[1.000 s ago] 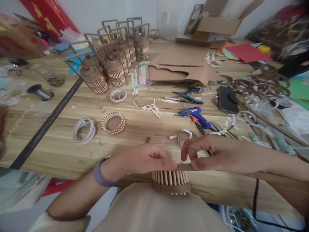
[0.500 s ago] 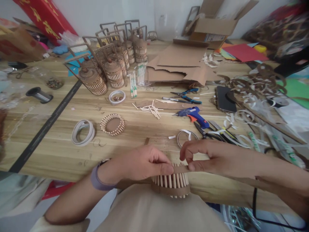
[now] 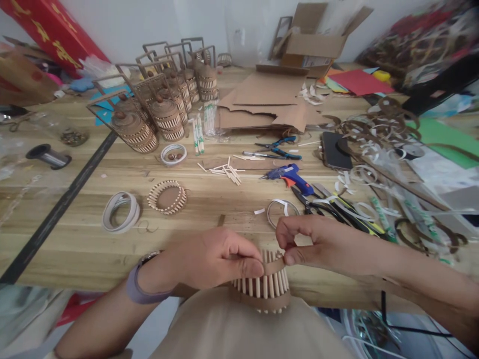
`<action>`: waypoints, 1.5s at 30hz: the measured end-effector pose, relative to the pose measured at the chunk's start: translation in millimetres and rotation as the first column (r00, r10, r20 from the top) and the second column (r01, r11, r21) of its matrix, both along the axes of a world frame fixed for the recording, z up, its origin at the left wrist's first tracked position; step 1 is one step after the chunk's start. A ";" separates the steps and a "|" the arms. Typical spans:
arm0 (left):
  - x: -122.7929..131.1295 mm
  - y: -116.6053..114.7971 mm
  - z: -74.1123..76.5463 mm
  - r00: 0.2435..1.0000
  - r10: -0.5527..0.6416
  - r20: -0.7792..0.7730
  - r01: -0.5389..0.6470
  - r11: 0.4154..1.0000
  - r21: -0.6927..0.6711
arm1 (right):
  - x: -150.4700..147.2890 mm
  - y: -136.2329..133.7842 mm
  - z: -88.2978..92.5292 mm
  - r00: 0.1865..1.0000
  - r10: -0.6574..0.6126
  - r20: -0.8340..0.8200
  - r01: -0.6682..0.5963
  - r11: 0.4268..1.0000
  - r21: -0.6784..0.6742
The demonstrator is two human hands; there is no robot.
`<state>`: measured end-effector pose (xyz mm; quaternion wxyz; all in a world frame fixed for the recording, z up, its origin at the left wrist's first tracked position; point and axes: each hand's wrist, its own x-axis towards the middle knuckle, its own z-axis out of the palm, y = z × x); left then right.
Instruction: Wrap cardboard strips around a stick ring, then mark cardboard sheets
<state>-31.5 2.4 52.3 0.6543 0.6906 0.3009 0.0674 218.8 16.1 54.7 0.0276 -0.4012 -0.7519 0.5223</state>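
Brown flat strip (image 3: 275,267), straight a second ago, now curves along the pale sticks of a round brown-banded basket (image 3: 260,290) at the near edge of the worktop (image 3: 86,259). Left hand (image 3: 224,260) clamps strip against basket; right hand (image 3: 312,240) pinches the strip. Beyond lies a blue glue gun (image 3: 290,177).

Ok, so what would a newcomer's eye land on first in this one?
Probably the cluster of brown lantern-shaped containers with tall square handles, at the back left of the pale wooden table. Next, perhaps, the blue and orange plastic glue gun near the middle. At the front edge, the left hand and right hand hold a flat brown strip against a round basket of pale sticks.
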 end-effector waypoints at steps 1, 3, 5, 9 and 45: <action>-0.1 -0.1 0.0 1.000 -0.003 -0.006 0.003 1.000 0.016 | 0.7 -0.6 -0.9 1.000 -0.002 -0.017 0.002 1.000 0.015; -0.2 -0.2 0.0 1.000 -0.008 0.008 0.008 0.999 0.033 | 1.4 -1.5 -2.1 0.999 0.014 -0.038 -0.014 1.000 0.002; -0.5 -0.1 -0.1 0.999 -0.013 0.038 0.012 0.999 0.046 | 1.2 -2.1 -2.6 0.997 0.038 -0.060 -0.041 0.998 -0.040; -3.1 1.1 -1.3 0.999 -0.017 0.049 0.012 0.995 0.099 | 0.0 -2.4 -3.5 0.991 0.053 -0.122 -0.059 0.997 -0.047; -21.3 26.1 -10.5 0.965 -0.163 0.207 0.089 0.941 0.327 | -15.0 -5.9 24.5 0.966 0.171 -0.195 -0.143 0.978 0.149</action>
